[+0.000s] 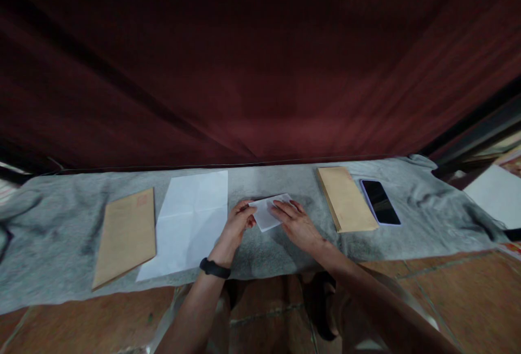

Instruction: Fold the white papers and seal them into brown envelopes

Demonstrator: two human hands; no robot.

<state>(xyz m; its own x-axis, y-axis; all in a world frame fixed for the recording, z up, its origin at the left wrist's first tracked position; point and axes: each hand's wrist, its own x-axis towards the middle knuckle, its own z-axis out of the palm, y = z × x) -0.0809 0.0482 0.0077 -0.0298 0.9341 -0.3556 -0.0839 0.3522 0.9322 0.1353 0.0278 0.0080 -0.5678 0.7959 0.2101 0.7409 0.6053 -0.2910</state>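
Observation:
A small folded sheet of white paper (265, 217) lies between my hands over the grey cloth. My left hand (240, 219) pinches its left edge, thumb on top and fingers curled beneath. On the paper's right part, my right hand (296, 222) lies with its fingers stretched across the top, pressing it. Left of my hands is a larger white sheet (193, 226) with crossing crease lines, spread out on the cloth. One brown envelope (127, 234) with a reddish mark overlaps that sheet's left edge. To my right rests a stack of brown envelopes (348, 199).
The grey cloth (260, 180) covers a long, narrow surface. A phone (380, 202) in a purple case lies beyond the envelope stack. Dark red fabric (260, 71) hangs behind. More white paper (496, 194) is at the far right, and floor tiles (268, 332) show below.

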